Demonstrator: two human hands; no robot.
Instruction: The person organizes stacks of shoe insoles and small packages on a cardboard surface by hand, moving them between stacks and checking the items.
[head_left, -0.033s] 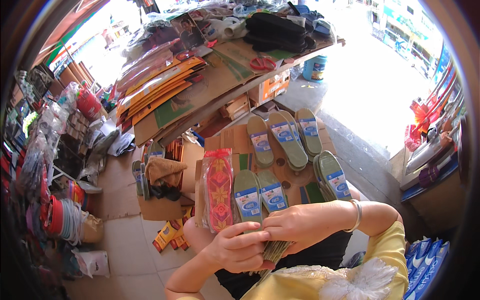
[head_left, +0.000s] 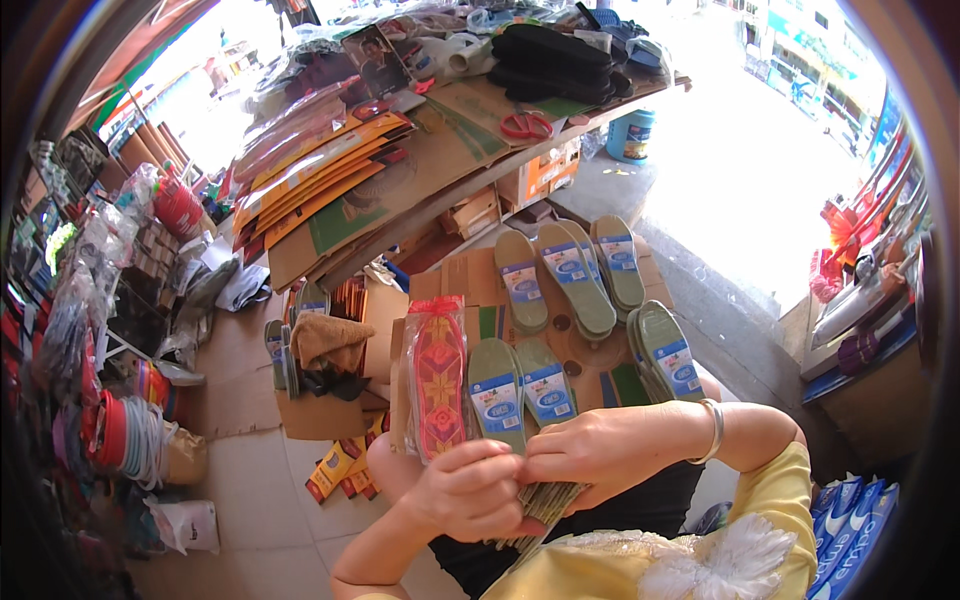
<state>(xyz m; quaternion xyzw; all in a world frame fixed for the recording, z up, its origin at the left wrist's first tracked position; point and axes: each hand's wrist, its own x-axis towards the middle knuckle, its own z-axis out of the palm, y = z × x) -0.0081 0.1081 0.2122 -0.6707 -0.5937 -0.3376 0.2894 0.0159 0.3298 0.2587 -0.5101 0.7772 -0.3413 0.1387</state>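
A thick stack of green insoles (head_left: pixel 548 502), seen edge-on, rests above my lap. My right hand (head_left: pixel 590 452) grips its upper end, with a bracelet on that wrist. Against the stack's left side, my left hand (head_left: pixel 472 490) is closed with fingers curled; its fingertips and what they pinch are partly hidden. Just beyond my hands lie two green insoles (head_left: pixel 495 382) with blue-and-white paper bands, and a red patterned insole (head_left: pixel 439 380) in a clear bag is to their left. More banded insoles (head_left: pixel 574 275) lie farther back, and another pile (head_left: pixel 665 350) is at the right.
These sit on a cardboard sheet (head_left: pixel 470 282). Behind it, a table (head_left: pixel 455 125) bears orange packets (head_left: pixel 325 175), red scissors (head_left: pixel 526 126) and black insoles (head_left: pixel 550 62). A brown cloth (head_left: pixel 330 342) tops a box at the left. Blue packages (head_left: pixel 850 530) stand at the lower right.
My left hand's fingers have lifted slightly and curled in more tightly beside the stack. The right hand and the laid-out insoles look the same.
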